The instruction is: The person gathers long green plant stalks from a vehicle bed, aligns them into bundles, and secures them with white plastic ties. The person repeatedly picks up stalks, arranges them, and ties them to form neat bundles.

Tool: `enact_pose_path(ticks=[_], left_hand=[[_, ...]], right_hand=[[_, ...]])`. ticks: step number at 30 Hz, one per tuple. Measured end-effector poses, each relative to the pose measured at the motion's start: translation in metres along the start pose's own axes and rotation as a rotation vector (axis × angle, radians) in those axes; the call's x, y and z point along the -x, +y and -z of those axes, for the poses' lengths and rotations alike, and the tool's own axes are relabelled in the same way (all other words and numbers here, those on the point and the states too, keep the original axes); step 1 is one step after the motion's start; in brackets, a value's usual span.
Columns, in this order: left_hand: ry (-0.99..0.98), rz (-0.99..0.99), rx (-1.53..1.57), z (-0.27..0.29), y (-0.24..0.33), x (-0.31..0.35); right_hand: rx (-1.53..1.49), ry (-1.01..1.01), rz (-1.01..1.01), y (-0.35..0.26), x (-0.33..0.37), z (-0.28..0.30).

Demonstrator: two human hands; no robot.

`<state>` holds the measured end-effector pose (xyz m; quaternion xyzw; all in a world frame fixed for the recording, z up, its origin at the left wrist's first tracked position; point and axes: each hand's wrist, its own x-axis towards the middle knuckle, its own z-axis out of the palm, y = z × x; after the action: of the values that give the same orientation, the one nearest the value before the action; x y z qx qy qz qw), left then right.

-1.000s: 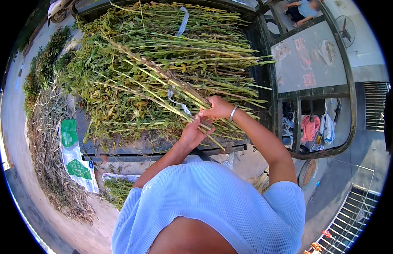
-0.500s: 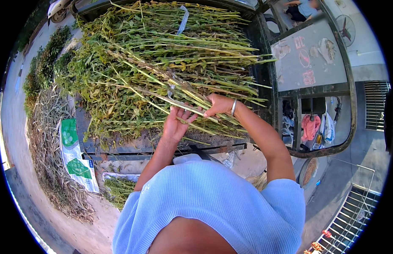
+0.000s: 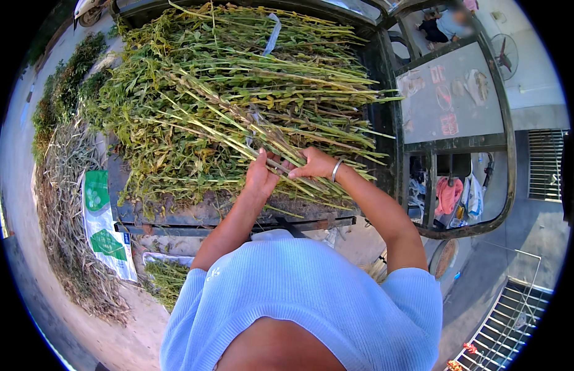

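A loose bundle of long cut plant stalks (image 3: 231, 114), green and brown with dry-looking pods, slants across a thick layer of similar leafy stalks (image 3: 175, 167) on a dark metal cart bed. My left hand (image 3: 261, 176) is closed round the bundle's near side, with the thumb on top and the fingers beneath, partly hidden. Just to its right, my right hand (image 3: 316, 165), with a silver bangle at the wrist, grips the same stalks near their cut ends. A pale strip lies among the stalks just above my left hand.
The cart's dark metal frame (image 3: 512, 185) stands at the right, with a pink cloth (image 3: 449, 195) inside. Dry stalks (image 3: 67, 229) and a green-and-white sack (image 3: 107, 241) lie on the ground at left. A person (image 3: 452, 25) is at the far right, near a fan (image 3: 504, 55).
My left hand was open, palm up under the stalks; now it has closed round them. My right hand has shifted slightly left. The whole view has moved a little.
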<state>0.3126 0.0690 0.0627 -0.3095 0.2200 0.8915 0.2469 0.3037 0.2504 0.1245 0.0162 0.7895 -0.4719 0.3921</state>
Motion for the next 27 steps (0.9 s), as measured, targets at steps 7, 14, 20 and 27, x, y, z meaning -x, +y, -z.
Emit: enact_pose_path(ticks=[7, 14, 20, 27], left_hand=[[-0.19, 0.063, 0.056, -0.006, -0.028, 0.021], [-0.341, -0.087, 0.163, -0.016, 0.035, 0.03], [-0.27, -0.367, 0.338, -0.004, 0.148, -0.01], [-0.575, -0.428, 0.224, -0.077, 0.214, -0.025]], right_hand=[[0.453, 0.057, 0.223, -0.002, 0.007, -0.017], [0.817, 0.244, 0.205, -0.035, 0.039, -0.009], [1.038, 0.406, 0.326, -0.054, 0.068, 0.021], [1.331, 0.799, 0.599, -0.086, 0.061, 0.117]])
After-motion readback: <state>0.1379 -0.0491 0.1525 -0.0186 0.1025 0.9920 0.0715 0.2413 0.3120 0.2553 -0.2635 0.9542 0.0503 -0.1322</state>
